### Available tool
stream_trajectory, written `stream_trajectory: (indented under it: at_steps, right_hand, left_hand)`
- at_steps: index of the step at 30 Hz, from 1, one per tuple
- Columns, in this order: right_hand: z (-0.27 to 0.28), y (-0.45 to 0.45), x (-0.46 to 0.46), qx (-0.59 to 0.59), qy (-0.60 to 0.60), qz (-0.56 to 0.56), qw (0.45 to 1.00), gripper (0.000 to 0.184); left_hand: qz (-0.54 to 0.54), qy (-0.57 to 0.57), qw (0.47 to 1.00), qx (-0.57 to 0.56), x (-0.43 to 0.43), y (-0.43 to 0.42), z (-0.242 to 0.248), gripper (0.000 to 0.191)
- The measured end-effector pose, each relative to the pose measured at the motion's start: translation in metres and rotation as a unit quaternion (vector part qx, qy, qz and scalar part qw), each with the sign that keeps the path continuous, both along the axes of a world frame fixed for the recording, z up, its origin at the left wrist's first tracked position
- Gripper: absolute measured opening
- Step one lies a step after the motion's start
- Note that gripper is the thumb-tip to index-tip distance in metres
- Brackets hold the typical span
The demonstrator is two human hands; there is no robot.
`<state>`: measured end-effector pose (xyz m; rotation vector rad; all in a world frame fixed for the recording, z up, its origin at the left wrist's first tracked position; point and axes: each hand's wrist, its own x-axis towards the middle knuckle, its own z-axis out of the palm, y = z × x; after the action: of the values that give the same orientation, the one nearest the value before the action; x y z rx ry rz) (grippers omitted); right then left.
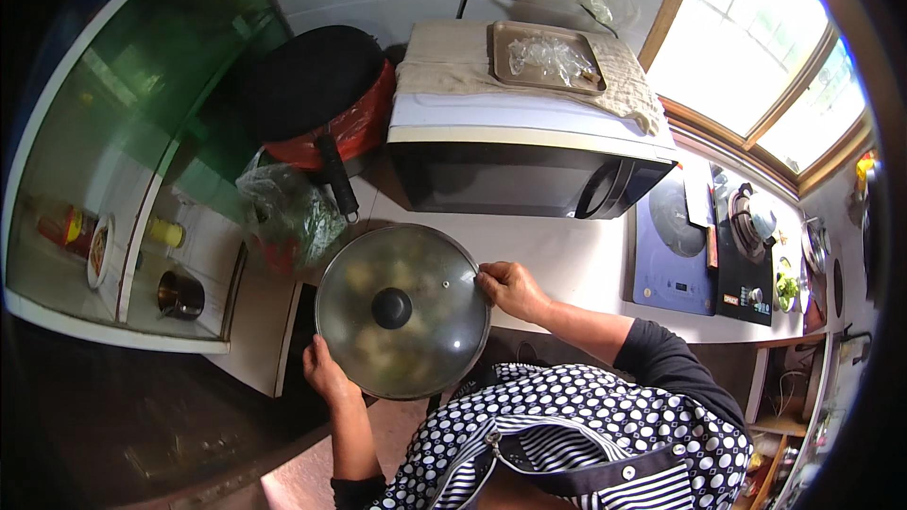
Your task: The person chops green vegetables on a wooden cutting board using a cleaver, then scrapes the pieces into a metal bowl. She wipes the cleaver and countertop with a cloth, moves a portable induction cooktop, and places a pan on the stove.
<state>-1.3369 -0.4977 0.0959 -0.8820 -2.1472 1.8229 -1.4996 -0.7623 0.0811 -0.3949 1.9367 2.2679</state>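
Observation:
A round pan covered by a glass lid (425,290) is held in front of my body with both hands. Pale chunks of food show blurred through the glass. A black knob (391,308) rises from the lid's middle, and a small vent hole sits to its right. My left hand (329,372) grips the lower left of the rim. At the upper right of the rim, my right hand (514,290) holds on, thumb near the lid's edge. The pan's own sides are mostly hidden beneath the lid.
Behind the pan stands a microwave (489,180) bearing a cloth and a brown tray (549,81). A black frying pan (319,85) rests left of it, near a plastic bag of greens (312,219). Rightward on the counter are an induction cooker (669,248), a cleaver (698,202) and a stove (744,255).

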Motion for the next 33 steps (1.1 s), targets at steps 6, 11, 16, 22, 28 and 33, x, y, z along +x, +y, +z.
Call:
stream_trajectory:
  at_steps: [6,11,16,22,28,33]
  right_hand:
    - [0.035,0.011,0.023,-0.017,0.054,0.048,0.997,0.023]
    - [0.073,0.029,0.041,-0.023,0.103,0.082,0.991,0.023]
    - [0.112,0.055,0.063,0.007,0.06,0.101,0.993,0.029]
    - [0.162,0.089,0.067,0.028,0.122,0.111,0.986,0.026]
    - [0.209,0.129,0.029,-0.028,0.179,0.075,0.981,0.028]
    - [0.231,0.175,-0.043,-0.044,0.212,0.002,0.976,0.021]
  left_hand:
    - [-0.005,0.039,0.999,-0.018,0.023,-0.01,0.022,0.023]
    - [-0.003,0.072,0.997,-0.001,0.044,-0.01,0.044,0.023]
    - [-0.027,0.124,0.99,-0.067,0.06,0.008,0.087,0.026]
    - [-0.072,0.101,0.992,-0.016,0.06,0.043,0.154,0.031]
    - [-0.101,0.121,0.988,-0.009,0.002,0.097,0.217,0.038]
    - [-0.084,0.145,0.985,0.035,-0.084,0.157,0.235,0.034]
